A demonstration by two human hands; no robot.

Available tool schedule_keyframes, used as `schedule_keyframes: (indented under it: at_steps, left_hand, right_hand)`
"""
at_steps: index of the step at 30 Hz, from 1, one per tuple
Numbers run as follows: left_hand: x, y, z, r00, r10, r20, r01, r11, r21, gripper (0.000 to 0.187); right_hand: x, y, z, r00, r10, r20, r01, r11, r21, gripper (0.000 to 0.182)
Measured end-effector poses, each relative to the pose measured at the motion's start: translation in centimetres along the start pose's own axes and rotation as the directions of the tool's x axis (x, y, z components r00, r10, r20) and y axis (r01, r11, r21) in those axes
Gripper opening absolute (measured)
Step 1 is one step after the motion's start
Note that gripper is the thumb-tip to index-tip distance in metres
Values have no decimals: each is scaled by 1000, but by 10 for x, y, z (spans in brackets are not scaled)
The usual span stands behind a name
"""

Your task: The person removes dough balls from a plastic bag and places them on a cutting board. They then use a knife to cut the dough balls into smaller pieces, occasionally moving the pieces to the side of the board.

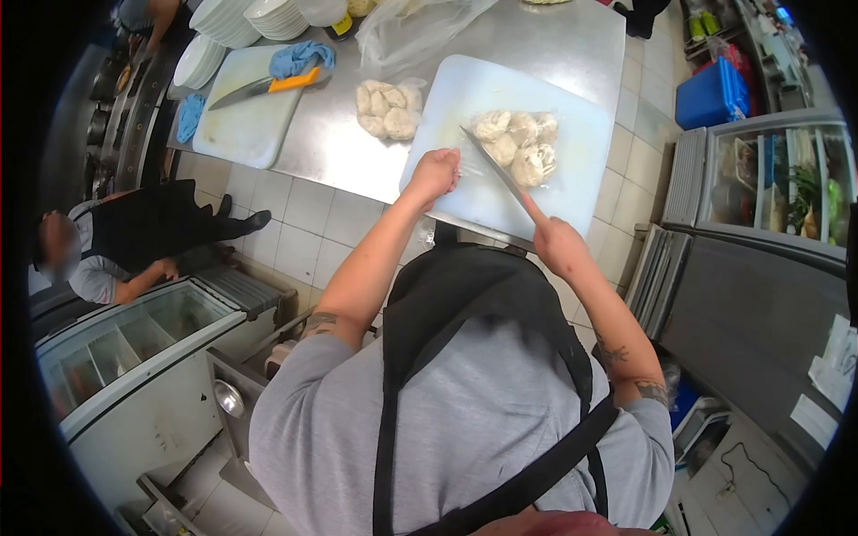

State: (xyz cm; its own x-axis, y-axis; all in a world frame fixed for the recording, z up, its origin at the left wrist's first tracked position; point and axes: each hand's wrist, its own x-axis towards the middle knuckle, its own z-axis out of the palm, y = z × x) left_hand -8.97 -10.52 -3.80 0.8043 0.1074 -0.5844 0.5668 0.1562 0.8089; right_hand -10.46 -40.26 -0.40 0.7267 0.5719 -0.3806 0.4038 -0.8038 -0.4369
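My right hand (561, 247) grips a knife (497, 167), index finger stretched along its spine. The blade points up and left over the white cutting board (456, 85), beside a clear plastic bag of pale, round dough-like pieces (529, 147). At the board's left front edge, my left hand (435, 177) is closed, fingers curled in. Clear plastic shows beside its fingertips, but what it holds, if anything, is hidden. A second bag of pale pieces (390, 110) lies on the steel table left of the board.
Another cutting board (255, 129) bears an orange-handled knife (268, 85) and a blue cloth (302, 58). Stacked white plates (223, 20) and a loose plastic bag (416, 36) lie further back. A co-worker (134, 237) stands left by a glass-topped fridge (134, 344).
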Motion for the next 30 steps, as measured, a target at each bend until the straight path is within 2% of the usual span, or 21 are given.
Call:
schedule_keyframes:
  at_steps: [2, 5, 7, 10, 11, 12, 15, 16, 19, 22, 25, 26, 28, 29, 30]
  left_hand:
    - [4, -2, 0, 999, 25, 31, -25, 1000, -8, 34]
    - [-3, -12, 4, 990, 125, 63, -131, 985, 108, 36]
    - [-3, -21, 7, 992, 78, 104, -92, 987, 135, 37]
    - [4, -30, 14, 984, 88, 158, -118, 974, 195, 37]
    - [-3, -44, 13, 984, 65, 168, -99, 973, 207, 37]
    - [-8, -34, 13, 983, 83, 161, -103, 987, 124, 35]
    - [-14, -5, -4, 997, 82, 1, -81, 985, 154, 34]
    - [-5, -17, -13, 998, 67, 23, -69, 984, 162, 35]
    - [7, -46, -30, 961, 271, -48, -217, 855, 471, 39]
    - [-1, -41, -57, 962, 269, -34, -162, 670, 724, 39]
    - [-21, -21, -65, 928, 368, -64, -155, 536, 830, 35]
    - [-19, -14, -70, 913, 402, -68, -189, 564, 804, 26]
    - [-3, 3, -67, 806, 584, -97, -321, 569, 757, 22]
    - [9, 13, -66, 739, 665, -113, -390, 558, 732, 21]
    - [25, 20, -63, 769, 633, -93, -448, 637, 627, 21]
  right_hand:
    - [-18, 7, -2, 1000, 17, 22, -17, 1000, -6, 80]
    - [-13, 0, -1, 999, 31, 17, -30, 998, -51, 79]
    - [6, -5, 7, 999, 16, -38, -18, 998, -54, 78]
    - [25, -9, 13, 994, -30, -108, 27, 999, -24, 79]
    - [19, -10, 18, 997, -15, -81, 14, 1000, -10, 79]
    - [16, -10, 16, 998, -4, -58, 3, 1000, -2, 79]
    - [0, 7, 2, 999, 1, -39, -1, 1000, 10, 76]
    - [-14, 19, 3, 1000, -1, -29, 2, 1000, 14, 75]
    - [-58, 55, -3, 999, -41, -23, 42, 997, 59, 73]
    - [-101, 75, -12, 988, -67, -138, 81, 992, 98, 70]
    - [-96, 59, -18, 926, 17, -378, 47, 986, 160, 65]
    - [-84, 56, -19, 896, 35, -442, 33, 989, 144, 64]
    - [-37, 56, -20, 819, 68, -570, 1, 993, 120, 63]
    - [-9, 59, -19, 800, 130, -586, -73, 990, 120, 60]
    - [18, 63, -18, 779, 192, -597, -148, 981, 123, 58]
